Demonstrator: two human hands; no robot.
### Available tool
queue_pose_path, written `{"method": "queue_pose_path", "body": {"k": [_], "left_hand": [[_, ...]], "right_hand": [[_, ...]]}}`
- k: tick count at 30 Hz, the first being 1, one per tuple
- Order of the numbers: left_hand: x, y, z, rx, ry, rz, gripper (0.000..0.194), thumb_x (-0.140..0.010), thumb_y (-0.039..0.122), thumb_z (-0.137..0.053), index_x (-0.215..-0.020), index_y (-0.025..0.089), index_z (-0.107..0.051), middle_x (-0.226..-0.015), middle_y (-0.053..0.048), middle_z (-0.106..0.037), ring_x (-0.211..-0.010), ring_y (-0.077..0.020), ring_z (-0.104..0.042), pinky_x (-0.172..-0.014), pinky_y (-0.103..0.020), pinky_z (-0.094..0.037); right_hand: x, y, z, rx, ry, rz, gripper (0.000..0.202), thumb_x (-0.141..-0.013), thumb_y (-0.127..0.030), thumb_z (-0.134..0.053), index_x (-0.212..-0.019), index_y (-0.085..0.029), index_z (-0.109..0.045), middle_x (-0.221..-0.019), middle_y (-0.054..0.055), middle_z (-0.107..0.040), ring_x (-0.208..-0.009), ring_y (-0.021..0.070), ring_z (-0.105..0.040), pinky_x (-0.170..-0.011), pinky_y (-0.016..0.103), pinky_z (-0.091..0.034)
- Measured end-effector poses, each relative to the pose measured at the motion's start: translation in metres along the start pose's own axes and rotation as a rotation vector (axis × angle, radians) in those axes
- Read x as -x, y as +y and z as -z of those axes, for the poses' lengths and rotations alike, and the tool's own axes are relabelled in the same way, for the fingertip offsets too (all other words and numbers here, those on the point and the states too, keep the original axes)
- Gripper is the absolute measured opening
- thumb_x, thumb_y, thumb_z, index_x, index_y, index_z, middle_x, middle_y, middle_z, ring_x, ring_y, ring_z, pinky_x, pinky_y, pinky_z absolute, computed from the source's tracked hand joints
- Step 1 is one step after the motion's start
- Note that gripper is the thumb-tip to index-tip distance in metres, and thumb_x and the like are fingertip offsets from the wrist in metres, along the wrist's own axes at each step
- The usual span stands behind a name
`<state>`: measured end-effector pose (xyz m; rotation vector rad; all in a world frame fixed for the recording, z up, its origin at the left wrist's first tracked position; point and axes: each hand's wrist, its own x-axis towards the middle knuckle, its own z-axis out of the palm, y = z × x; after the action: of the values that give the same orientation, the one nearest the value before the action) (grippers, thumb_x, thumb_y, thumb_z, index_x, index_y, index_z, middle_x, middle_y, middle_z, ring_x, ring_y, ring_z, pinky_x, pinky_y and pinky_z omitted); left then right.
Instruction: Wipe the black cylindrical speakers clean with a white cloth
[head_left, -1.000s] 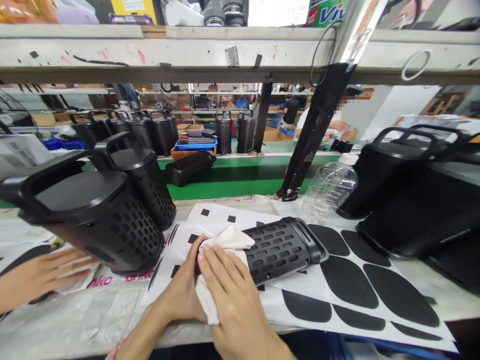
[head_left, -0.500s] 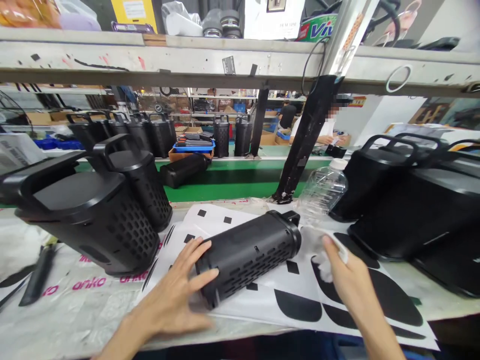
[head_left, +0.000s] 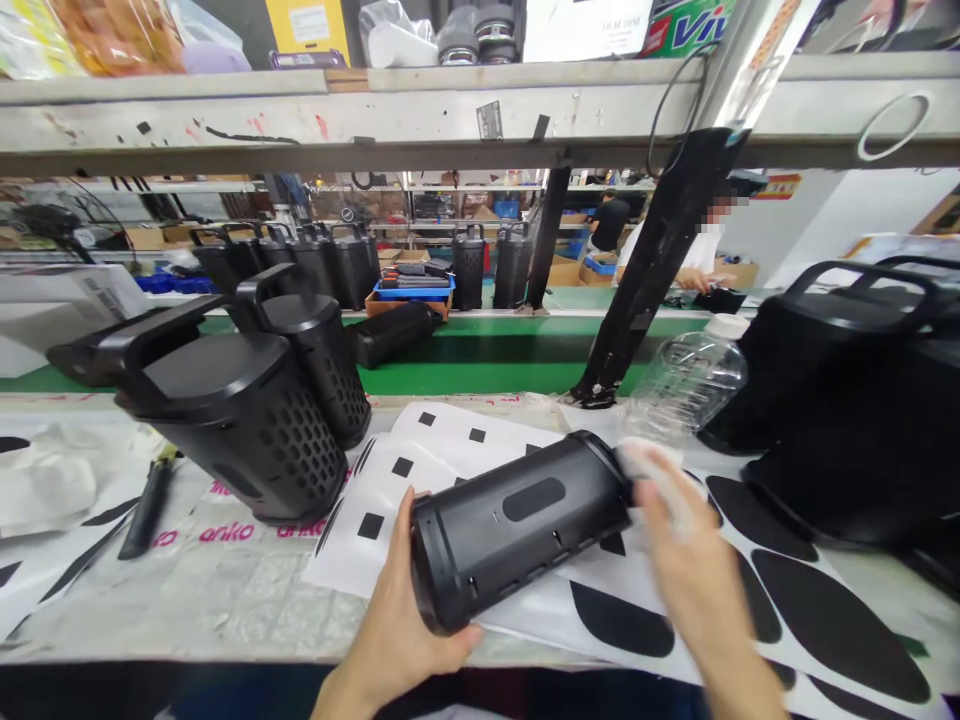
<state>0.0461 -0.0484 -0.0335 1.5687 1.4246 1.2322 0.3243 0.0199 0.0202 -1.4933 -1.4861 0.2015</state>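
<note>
A black speaker-like housing point(head_left: 517, 525) lies on its side in front of me, its plain face with an oval recess turned up. My left hand point(head_left: 405, 600) grips its near left end, fingers behind and thumb underneath. At the far right end, my right hand point(head_left: 679, 530), smeared by motion, holds a crumpled white cloth or tissue point(head_left: 660, 465) against or close to the rim; I cannot tell whether it touches. Beneath the housing are white sheets point(head_left: 450, 460) with black cut-out shapes. A clear plastic bottle point(head_left: 690, 375) with a white cap leans behind my right hand.
Black housings with handles stand at left point(head_left: 240, 420) and right point(head_left: 847, 400). A black-handled tool point(head_left: 148, 510) lies on the left. Behind runs a green conveyor point(head_left: 495, 350), with a slanted black post point(head_left: 645, 270) before it. A shelf point(head_left: 420, 110) crosses overhead. Across the line sits a person point(head_left: 697, 255).
The housing has rolled so its perforated side faces down and the oval recess shows. My left hand has moved from its top to around its end. The cloth has come to the right rim.
</note>
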Motion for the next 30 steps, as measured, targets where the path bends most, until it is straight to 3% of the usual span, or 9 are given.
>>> {"method": "queue_pose_path", "body": {"k": [3, 5, 7, 11, 16, 17, 20, 25, 30], "left_hand": [[0.001, -0.006, -0.002, 0.04, -0.005, -0.008, 0.122, -0.066, 0.033, -0.076, -0.156, 0.021, 0.004, -0.16, -0.02, -0.022, -0.147, -0.0376, -0.03, -0.12, -0.062, -0.016], [0.003, -0.007, -0.003, 0.018, 0.046, 0.007, 0.111, -0.073, 0.033, -0.073, -0.156, 0.021, -0.001, -0.159, -0.021, -0.025, -0.145, -0.0361, -0.034, -0.12, -0.06, -0.021], [0.004, -0.005, -0.004, -0.046, 0.109, -0.008, 0.102, -0.076, 0.033, -0.07, -0.156, 0.021, -0.007, -0.159, -0.02, -0.028, -0.145, -0.0361, -0.036, -0.119, -0.059, -0.026], [0.003, 0.007, -0.002, -0.105, 0.118, -0.037, 0.111, -0.064, 0.031, -0.074, -0.155, 0.017, -0.011, -0.156, -0.021, -0.033, -0.143, -0.0409, -0.038, -0.115, -0.058, -0.036], [0.007, 0.017, 0.0, -0.146, 0.116, -0.071, 0.111, -0.056, 0.025, -0.074, -0.152, 0.021, -0.018, -0.151, -0.017, -0.04, -0.138, -0.0411, -0.044, -0.114, -0.058, -0.037], [0.009, 0.016, 0.0, -0.154, 0.117, -0.102, 0.11, -0.054, 0.026, -0.076, -0.15, 0.022, -0.023, -0.149, -0.016, -0.042, -0.136, -0.042, -0.045, -0.113, -0.058, -0.039], [0.014, 0.01, -0.002, -0.162, 0.132, -0.213, 0.109, -0.051, 0.029, -0.08, -0.147, 0.027, -0.029, -0.151, -0.015, -0.039, -0.135, -0.0431, -0.046, -0.112, -0.059, -0.041], [0.012, 0.01, 0.002, -0.097, 0.082, -0.138, 0.109, -0.059, 0.035, -0.077, -0.152, 0.023, -0.02, -0.153, -0.018, -0.035, -0.139, -0.0433, -0.04, -0.119, -0.064, -0.025], [0.006, 0.003, 0.016, 0.005, 0.153, -0.181, 0.108, -0.073, 0.073, -0.062, -0.154, 0.016, -0.019, -0.156, -0.02, -0.034, -0.146, -0.042, -0.029, -0.124, -0.058, -0.01]], "right_hand": [[0.037, -0.048, -0.046, 0.113, -0.1, 0.56, 0.049, -0.097, -0.023, -0.041, -0.146, -0.018, -0.047, -0.144, 0.009, -0.055, -0.14, 0.0316, -0.041, -0.113, 0.056, -0.032], [0.062, -0.075, -0.066, 0.071, -0.149, 0.808, 0.056, -0.091, -0.014, -0.041, -0.147, -0.011, -0.044, -0.148, 0.009, -0.051, -0.144, 0.0288, -0.035, -0.116, 0.049, -0.03], [0.076, -0.09, -0.073, 0.076, -0.19, 0.879, 0.053, -0.09, -0.017, -0.043, -0.142, -0.01, -0.051, -0.151, 0.008, -0.048, -0.145, 0.0281, -0.033, -0.116, 0.043, -0.027], [0.057, -0.079, -0.058, 0.173, -0.235, 0.64, 0.043, -0.098, -0.033, -0.044, -0.139, -0.026, -0.057, -0.148, -0.003, -0.051, -0.138, 0.0244, -0.043, -0.115, 0.04, -0.027], [-0.015, -0.008, -0.011, 0.098, -0.073, 0.118, 0.047, -0.093, -0.049, -0.043, -0.124, -0.024, -0.068, -0.137, 0.007, -0.061, -0.136, 0.0369, -0.043, -0.111, 0.058, -0.027], [-0.027, 0.008, -0.003, -0.055, 0.015, -0.098, 0.044, -0.085, -0.053, -0.052, -0.107, -0.022, -0.074, -0.122, 0.01, -0.07, -0.128, 0.0373, -0.051, -0.109, 0.054, -0.032], [-0.051, 0.042, 0.009, -0.236, 0.078, -0.369, 0.048, -0.076, -0.064, -0.054, -0.078, -0.018, -0.068, -0.07, 0.009, -0.069, -0.082, 0.0331, -0.067, -0.078, 0.046, -0.052], [-0.051, 0.037, -0.008, -0.533, -0.012, -0.419, 0.042, -0.073, -0.063, -0.057, -0.068, -0.021, -0.058, -0.059, 0.0, -0.058, -0.057, 0.0179, -0.057, -0.061, 0.03, -0.05], [-0.042, -0.001, -0.001, -0.714, -0.019, -0.403, 0.042, -0.072, -0.053, -0.065, -0.053, -0.021, -0.045, -0.049, -0.005, -0.039, -0.043, 0.0108, -0.037, -0.042, 0.025, -0.034]]}}
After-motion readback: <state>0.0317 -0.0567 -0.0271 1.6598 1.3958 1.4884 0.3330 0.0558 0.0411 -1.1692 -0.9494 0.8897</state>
